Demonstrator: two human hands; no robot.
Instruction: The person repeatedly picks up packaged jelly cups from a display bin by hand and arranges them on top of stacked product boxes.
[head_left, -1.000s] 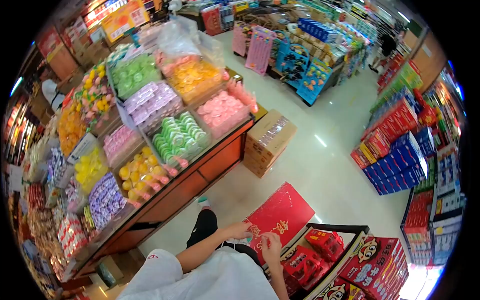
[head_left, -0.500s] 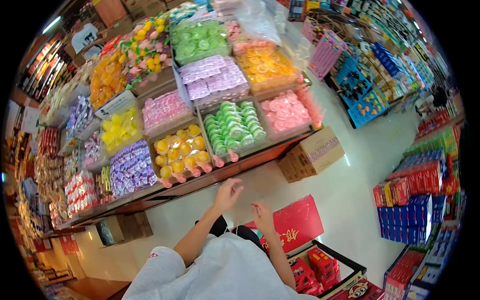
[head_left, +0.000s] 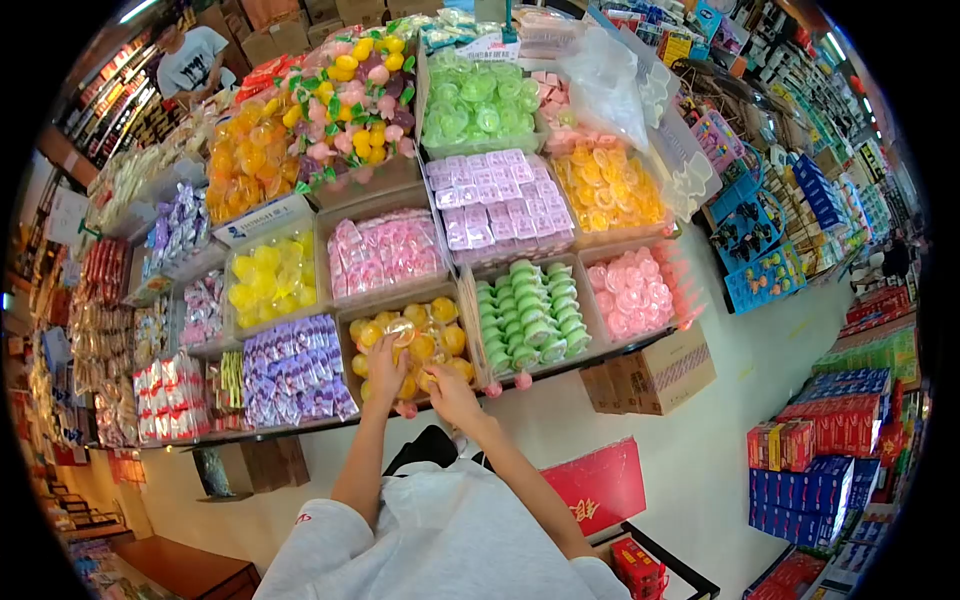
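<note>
Both of my hands are at the front bin (head_left: 352, 372) of round yellow-orange cups (head_left: 423, 348), which look like jelly cups in clear wrap. My left hand (head_left: 386, 370) lies over the bin's left half, fingers stretched out onto the cups. Over the right front part is my right hand (head_left: 452, 392), its fingers curled down at the cups; whether it grips one is hidden. Green wrapped round sweets (head_left: 530, 318) fill the bin to the right. Purple packets (head_left: 293, 368) are heaped on the left, and pink packets (head_left: 385, 252) fill the bin behind.
More bins hold lilac packets (head_left: 500, 205), orange rings (head_left: 608, 190) and pink discs (head_left: 630, 292). Small pink knobs (head_left: 522, 381) line the display's front edge. A cardboard box (head_left: 655, 375) stands on the floor at right, near a red panel (head_left: 590, 485). Another person (head_left: 190, 62) is at the far left.
Both hands have moved forward from above the floor into the bin of yellow-orange cups. The display now appears closer, and the view has shifted.
</note>
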